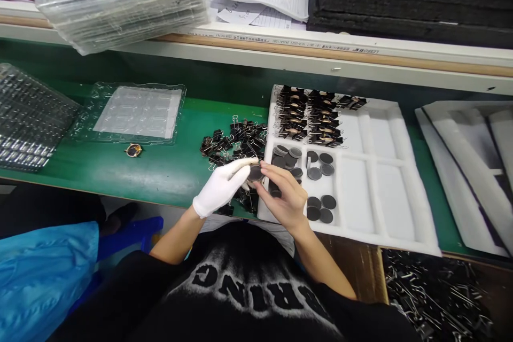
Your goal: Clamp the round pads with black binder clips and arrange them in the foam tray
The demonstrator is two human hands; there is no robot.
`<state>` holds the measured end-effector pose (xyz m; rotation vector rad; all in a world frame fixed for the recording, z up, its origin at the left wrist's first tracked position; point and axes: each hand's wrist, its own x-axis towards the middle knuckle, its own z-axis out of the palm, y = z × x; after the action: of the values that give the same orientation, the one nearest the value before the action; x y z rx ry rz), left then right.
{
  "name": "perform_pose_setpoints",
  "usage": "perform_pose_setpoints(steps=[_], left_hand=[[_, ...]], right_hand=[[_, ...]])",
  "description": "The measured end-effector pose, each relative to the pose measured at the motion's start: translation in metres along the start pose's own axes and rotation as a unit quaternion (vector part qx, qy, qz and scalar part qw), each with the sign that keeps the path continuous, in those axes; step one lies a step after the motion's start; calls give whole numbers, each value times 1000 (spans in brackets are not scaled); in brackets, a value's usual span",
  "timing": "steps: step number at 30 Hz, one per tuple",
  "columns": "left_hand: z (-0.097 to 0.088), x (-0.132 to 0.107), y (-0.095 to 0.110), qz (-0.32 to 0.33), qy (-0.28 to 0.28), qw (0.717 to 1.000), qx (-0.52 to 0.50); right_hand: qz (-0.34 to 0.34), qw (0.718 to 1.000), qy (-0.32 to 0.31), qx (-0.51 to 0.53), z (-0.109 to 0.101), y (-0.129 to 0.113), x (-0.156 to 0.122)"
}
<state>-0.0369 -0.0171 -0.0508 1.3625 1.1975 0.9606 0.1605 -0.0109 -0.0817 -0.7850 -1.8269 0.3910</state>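
Observation:
My left hand point(222, 187), in a white glove, and my bare right hand point(286, 195) meet at the front of the bench. Between their fingertips they grip a round, dark-faced watch case point(255, 172); fingers cover part of its rim. Beneath and behind the hands lies a loose pile of black binder clips point(240, 141). Just right of them, a white foam tray point(352, 187) carries dark round discs point(315, 173) in its near compartments. Rows of binder clips point(308, 115) clamped on pale-edged pieces fill its far left compartments. A gold-rimmed watch case point(133, 150) rests apart on the left.
Clear plastic trays point(136, 112) lie left, beside a leaning stack of them point(32, 117). More trays point(120, 5) overhang the shelf edge point(256, 53). Foam trays point(468, 171) stand right, above a box of binder clips point(441, 294). A blue-clothed person point(48, 272) is at left.

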Motion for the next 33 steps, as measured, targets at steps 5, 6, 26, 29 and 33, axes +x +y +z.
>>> perform_pose_setpoints(steps=[5,6,26,29,33], left_hand=[[4,-1,-3,7,57,998,27],[5,-1,-3,17,69,996,50],[-109,40,-25,-113,120,808,566],[-111,38,-35,-117,84,818,557],[-107,26,-40,-126,115,860,480]], right_hand=[[111,991,19,78,10,-12,-4],[141,985,22,97,11,-13,-4],[411,828,-15,381,-18,4,-14],[420,813,-33,403,-18,2,-15],[467,761,-9,450,-19,-5,-13]])
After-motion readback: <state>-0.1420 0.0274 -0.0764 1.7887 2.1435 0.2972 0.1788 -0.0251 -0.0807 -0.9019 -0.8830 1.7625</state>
